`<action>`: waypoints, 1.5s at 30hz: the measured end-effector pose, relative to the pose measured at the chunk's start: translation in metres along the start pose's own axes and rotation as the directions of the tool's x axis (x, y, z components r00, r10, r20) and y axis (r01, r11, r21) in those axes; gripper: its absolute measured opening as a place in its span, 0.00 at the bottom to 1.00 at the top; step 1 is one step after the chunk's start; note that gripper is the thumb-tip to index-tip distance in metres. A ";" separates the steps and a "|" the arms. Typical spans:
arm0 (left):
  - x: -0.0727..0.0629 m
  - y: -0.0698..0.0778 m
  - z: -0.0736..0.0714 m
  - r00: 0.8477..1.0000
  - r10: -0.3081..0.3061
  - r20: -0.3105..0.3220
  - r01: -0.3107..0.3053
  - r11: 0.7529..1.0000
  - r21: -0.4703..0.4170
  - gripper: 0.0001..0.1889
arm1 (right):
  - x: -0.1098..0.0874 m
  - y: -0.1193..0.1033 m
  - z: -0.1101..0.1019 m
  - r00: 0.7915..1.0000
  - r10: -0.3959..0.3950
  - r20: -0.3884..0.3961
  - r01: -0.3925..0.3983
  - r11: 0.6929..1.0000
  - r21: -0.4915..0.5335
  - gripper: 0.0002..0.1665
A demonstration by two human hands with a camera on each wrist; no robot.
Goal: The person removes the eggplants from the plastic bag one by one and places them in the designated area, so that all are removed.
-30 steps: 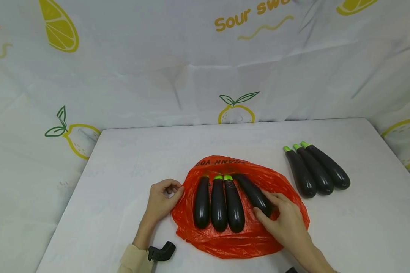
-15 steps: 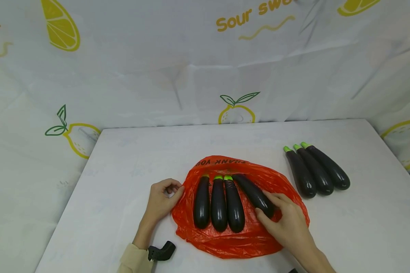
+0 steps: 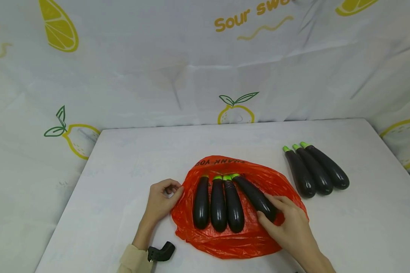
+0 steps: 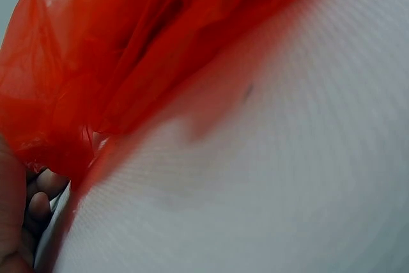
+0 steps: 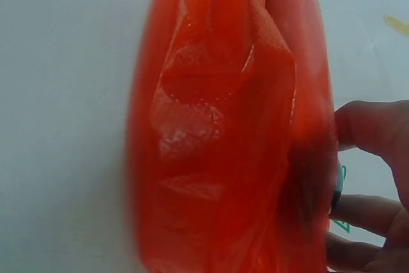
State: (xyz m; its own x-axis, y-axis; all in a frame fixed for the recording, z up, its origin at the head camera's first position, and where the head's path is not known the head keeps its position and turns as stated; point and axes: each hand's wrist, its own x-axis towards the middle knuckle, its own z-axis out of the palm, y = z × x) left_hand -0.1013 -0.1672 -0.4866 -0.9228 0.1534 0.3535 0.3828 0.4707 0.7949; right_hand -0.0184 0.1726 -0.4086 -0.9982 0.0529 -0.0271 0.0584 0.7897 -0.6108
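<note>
A red plastic bag (image 3: 222, 244) lies spread open in the head view, with three dark, glossy eggplants (image 3: 218, 206) side by side in it. My left hand (image 3: 162, 199) pinches the bag's left rim between thumb and fingers; red film bunches there in the left wrist view. Another eggplant (image 3: 254, 195) slants in the bag's right half, its green stem end beside the row's stems. Round its thick lower end, the thumb and fingers of my right hand (image 3: 290, 223) hold it. In the right wrist view the bag's side hides most of that eggplant.
Three more eggplants (image 3: 316, 170) lie together on the white table (image 3: 130, 159), right of the bag. Behind the table hangs a white sheet (image 3: 140, 76) with lemon prints. A black wrist mount (image 3: 161, 252) sticks out from the left sleeve.
The eggplant in my right hand has shifted slightly right and towards me, and its green stem end now shows. My left hand stays at the bag's rim.
</note>
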 end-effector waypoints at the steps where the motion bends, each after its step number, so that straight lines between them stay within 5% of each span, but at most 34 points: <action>1: 0.000 0.000 0.000 1.000 0.004 0.000 -0.004 1.000 0.002 0.03 | 0.000 0.000 0.000 1.000 0.003 0.004 -0.003 1.000 0.000 0.33; 33: 0.000 -0.001 -0.001 1.000 0.008 0.002 -0.008 1.000 0.010 0.02 | -0.014 -0.001 -0.005 1.000 0.012 0.002 -0.012 1.000 0.026 0.34; 45: 0.001 -0.001 0.000 1.000 0.018 0.008 -0.018 1.000 0.011 0.04 | -0.019 -0.005 -0.007 0.997 -0.043 -0.059 0.047 0.997 0.064 0.31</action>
State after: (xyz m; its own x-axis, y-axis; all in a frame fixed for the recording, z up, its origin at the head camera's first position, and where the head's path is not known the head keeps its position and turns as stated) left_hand -0.1026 -0.1679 -0.4873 -0.9159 0.1689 0.3640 0.3991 0.4773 0.7828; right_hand 0.0008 0.1714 -0.3997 -0.9974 0.0553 0.0461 0.0111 0.7508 -0.6604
